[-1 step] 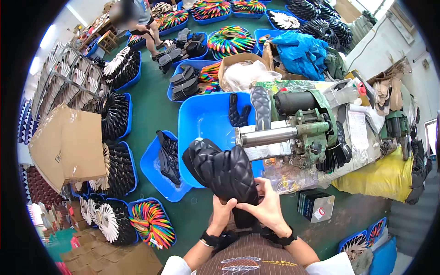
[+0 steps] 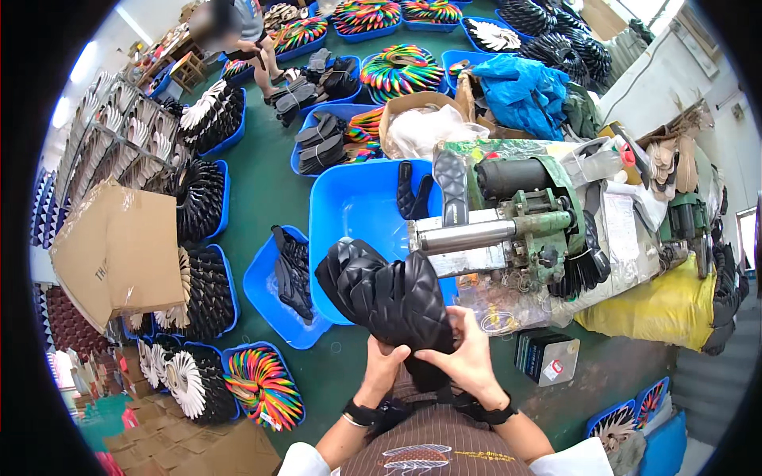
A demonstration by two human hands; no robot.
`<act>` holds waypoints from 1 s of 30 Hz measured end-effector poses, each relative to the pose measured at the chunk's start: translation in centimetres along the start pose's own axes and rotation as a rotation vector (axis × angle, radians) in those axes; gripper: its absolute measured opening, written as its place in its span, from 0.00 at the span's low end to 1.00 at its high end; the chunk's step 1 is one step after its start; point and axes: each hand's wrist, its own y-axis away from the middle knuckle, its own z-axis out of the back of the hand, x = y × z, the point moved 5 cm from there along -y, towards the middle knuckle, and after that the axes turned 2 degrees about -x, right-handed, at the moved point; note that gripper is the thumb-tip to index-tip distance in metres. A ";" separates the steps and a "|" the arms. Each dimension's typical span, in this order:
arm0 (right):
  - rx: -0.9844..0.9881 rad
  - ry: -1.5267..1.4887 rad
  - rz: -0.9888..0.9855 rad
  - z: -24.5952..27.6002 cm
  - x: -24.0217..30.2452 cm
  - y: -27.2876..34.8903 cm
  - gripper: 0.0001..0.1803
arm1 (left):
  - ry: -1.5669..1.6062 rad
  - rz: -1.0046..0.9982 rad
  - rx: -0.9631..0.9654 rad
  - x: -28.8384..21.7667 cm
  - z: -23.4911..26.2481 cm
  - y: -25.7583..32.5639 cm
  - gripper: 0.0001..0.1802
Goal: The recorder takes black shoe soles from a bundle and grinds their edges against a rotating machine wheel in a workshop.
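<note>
The thumb of the right hand (image 2: 468, 361) points inward across the near end of a stack of glossy black quilted pieces (image 2: 389, 293), its fingers curled round the right edge, grasping it. The left hand (image 2: 381, 373) grasps from the opposite side, thumb angled toward the other, fingers mostly hidden. Both wrists, wearing black bands (image 2: 363, 413), sit close before the torso; the forearms converge from the lower edge, with white sleeves (image 2: 305, 460) behind. The stack leans up-left, overlapping a large blue plastic tub (image 2: 349, 198) beside a green metal machine with a shiny steel cylinder (image 2: 468, 236).
</note>
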 end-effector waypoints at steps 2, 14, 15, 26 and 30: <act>0.129 -0.246 -0.085 0.3 -1.0 -0.1 0.43 | -0.260 0.187 0.115 -0.4 1.0 -0.2 0.38; -0.180 -0.648 0.100 4.1 -2.5 1.6 0.34 | 0.232 0.257 0.134 -1.0 -1.0 -0.7 0.45; -0.211 -0.653 0.090 4.7 -3.2 2.0 0.30 | 0.141 0.231 0.101 -1.2 0.2 -0.9 0.48; -0.185 -0.396 0.092 5.6 -6.3 -5.0 0.14 | -0.012 0.291 0.171 -2.7 0.9 -0.2 0.34; -0.052 -0.593 -0.285 3.6 -8.9 -1.9 0.09 | -0.091 0.338 0.162 -1.9 0.6 -0.2 0.34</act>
